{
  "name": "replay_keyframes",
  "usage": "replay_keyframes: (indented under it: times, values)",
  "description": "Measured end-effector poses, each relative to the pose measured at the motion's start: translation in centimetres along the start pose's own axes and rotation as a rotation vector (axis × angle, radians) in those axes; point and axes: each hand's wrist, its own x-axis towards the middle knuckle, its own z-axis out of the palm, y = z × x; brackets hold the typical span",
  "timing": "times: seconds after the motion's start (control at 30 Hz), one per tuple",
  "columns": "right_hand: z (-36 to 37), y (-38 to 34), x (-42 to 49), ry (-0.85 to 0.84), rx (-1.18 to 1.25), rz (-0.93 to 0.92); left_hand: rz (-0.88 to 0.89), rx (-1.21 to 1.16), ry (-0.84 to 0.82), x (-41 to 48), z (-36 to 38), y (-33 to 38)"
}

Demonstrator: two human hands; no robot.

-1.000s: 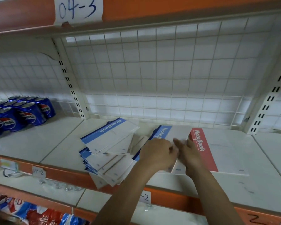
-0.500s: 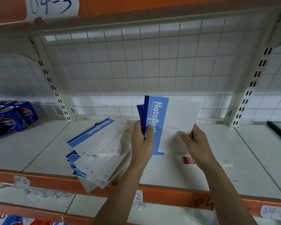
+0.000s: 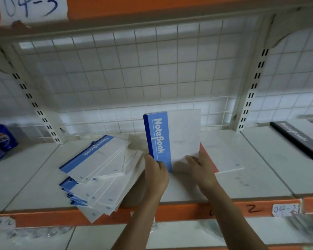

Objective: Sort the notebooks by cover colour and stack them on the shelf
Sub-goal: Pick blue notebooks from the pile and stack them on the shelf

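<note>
A bundle of blue notebooks [image 3: 172, 139] is held upright over the shelf [image 3: 260, 177], long axis vertical, spine to the left. Its lower corners are gripped by the curled fingers of the left hand [image 3: 156, 175] and the right hand [image 3: 201, 170], between the fanned pile [image 3: 98, 170] and the red notebook [image 3: 209, 159].

Dim, bluish light; brightest along the back wall, edges soft and bowed.

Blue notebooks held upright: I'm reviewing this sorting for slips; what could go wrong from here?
The fanned blue pile overhangs the shelf edge; a nudge could tip it off. The left hand and right hand grip the held blue notebooks only near their bottom; they might splay. Set down here, they could cover the red notebook.
</note>
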Motion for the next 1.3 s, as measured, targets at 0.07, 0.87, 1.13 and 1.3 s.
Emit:
replay_keyframes:
  times: [0.07, 0.87, 1.13, 1.3]
  values:
    - [-0.5, -0.4, -0.3, 0.064, -0.003, -0.004, -0.004, 0.077, -0.034, -0.4, 0.0, 0.7]
    - [-37.8, -0.2, -12.3, 0.659, -0.359, 0.018, 0.326, -0.108, -0.381, -22.6, 26.0, 14.5]
    - [-47.5, 1.2, -11.2, 0.715, -0.289, 0.049, 0.366, -0.051, -0.406, -25.0, 33.2, 18.5]
    - [-51.6, 1.9, -7.1, 0.731, -0.354, -0.002, 0.346, -0.037, -0.401, -22.9, 38.4, 20.4]
